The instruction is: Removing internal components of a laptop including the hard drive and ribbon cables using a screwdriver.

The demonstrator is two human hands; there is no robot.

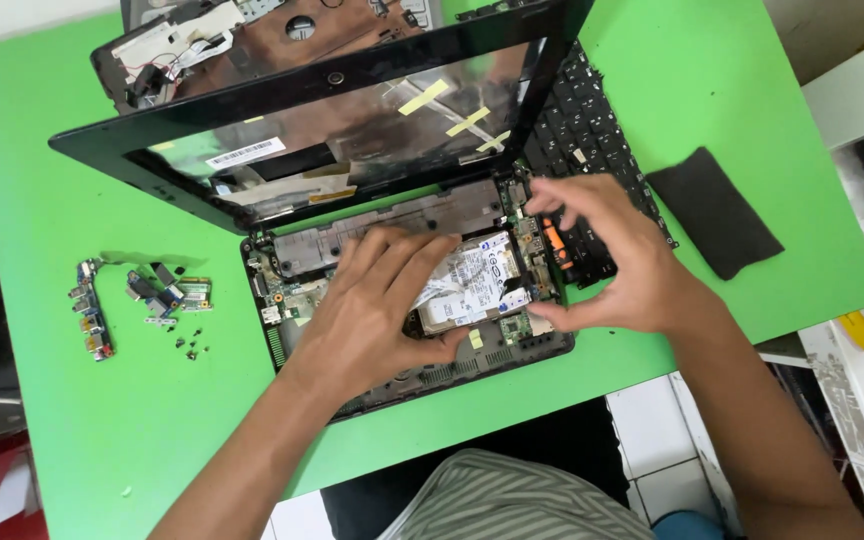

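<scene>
Hard drive (472,283) sits in the opened laptop base (402,375), mid counter (72,420). Left hand (372,310) lies flat on it, fingers spread, gripping nothing. Right hand (612,255) pinches drive's right edge w/ thumb & fingers. Screen bezel (152,170) leans just behind; keyboard (592,140) right of it, small circuit boards (132,300) & screws (190,343) well left.

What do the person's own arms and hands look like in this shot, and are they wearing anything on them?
Both arms are bare from the bottom edge of the picture to the fingers: no sleeves, gloves, watch, rings or bands show. The left hand and the right hand have short, plain nails. The only clothing in view is a striped grey-green and white garment at the bottom of the picture, by the person's body.
</scene>
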